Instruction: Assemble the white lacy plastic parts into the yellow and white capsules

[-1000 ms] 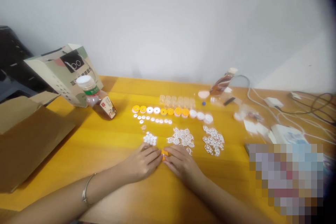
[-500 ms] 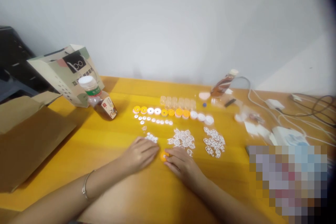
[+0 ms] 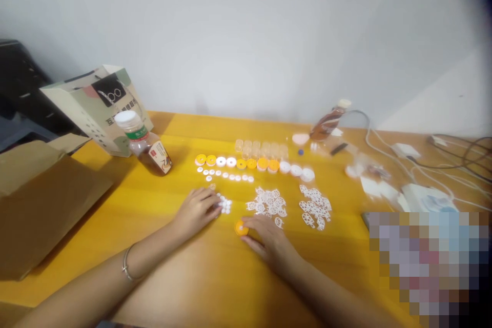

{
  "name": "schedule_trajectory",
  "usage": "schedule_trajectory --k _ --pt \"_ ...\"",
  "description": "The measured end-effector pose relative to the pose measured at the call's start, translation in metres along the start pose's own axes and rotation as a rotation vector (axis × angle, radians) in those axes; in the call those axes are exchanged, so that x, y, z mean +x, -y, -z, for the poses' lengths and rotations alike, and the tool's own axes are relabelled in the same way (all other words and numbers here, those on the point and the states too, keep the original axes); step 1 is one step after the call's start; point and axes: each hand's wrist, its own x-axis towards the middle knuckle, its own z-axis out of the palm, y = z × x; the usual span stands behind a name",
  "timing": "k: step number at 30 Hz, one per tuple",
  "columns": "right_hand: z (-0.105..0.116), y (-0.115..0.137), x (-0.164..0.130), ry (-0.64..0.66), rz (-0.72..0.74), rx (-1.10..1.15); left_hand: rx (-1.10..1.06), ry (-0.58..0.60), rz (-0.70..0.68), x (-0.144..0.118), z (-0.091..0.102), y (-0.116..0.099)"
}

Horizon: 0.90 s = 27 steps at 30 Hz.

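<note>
My right hand [image 3: 269,240] grips a round orange disc [image 3: 241,227] by its edge, between thumb and fingers, low over the table. A pale spot marks the middle of that disc. My left hand [image 3: 197,211] is at the small heap of white round pieces [image 3: 225,205], fingers reaching out to its left side; I cannot make out a piece in them. Beyond the hands, small white caps [image 3: 225,175] lie in a row. Behind them runs a line of orange and white ring-shaped discs [image 3: 241,164]. A pile of white openwork plastic parts [image 3: 271,201] lies past my right hand.
A second group of openwork parts [image 3: 315,206] lies farther right. Clear little cups [image 3: 265,150] stand at the back. At left are a drink bottle [image 3: 148,148], a paper bag [image 3: 103,107] and a cardboard box [image 3: 49,210]. Another bottle [image 3: 328,123] and cables [image 3: 415,164] are at right.
My left hand has moved left and slightly back, from beside the orange disc to the white round pieces, uncovering more of them. My right hand stays in place with the disc.
</note>
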Motion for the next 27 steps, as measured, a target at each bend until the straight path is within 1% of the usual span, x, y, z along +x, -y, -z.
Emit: schedule_trajectory --k 5,10,13,19,24,27 --pt "0.0 0.001 -0.001 -0.001 -0.036 0.003 -0.088 -0.021 -0.035 0.001 0.001 -0.002" --pt "-0.002 0.0 -0.003 0.009 -0.069 0.025 -0.338 -0.002 -0.114 -0.002 0.001 -0.02" --pt "-0.004 -0.001 -0.004 0.039 -0.075 0.05 -0.419 0.009 -0.142 -0.004 -0.004 -0.031" --pt "-0.005 0.0 -0.004 0.055 -0.097 0.074 -0.412 0.056 -0.12 -0.004 -0.013 -0.037" --pt "-0.005 0.002 -0.003 0.072 -0.119 0.077 -0.399 0.086 -0.105 -0.003 -0.014 -0.039" --pt "-0.006 0.001 -0.004 0.078 -0.122 0.075 -0.391 0.083 -0.112 -0.002 -0.014 -0.04"
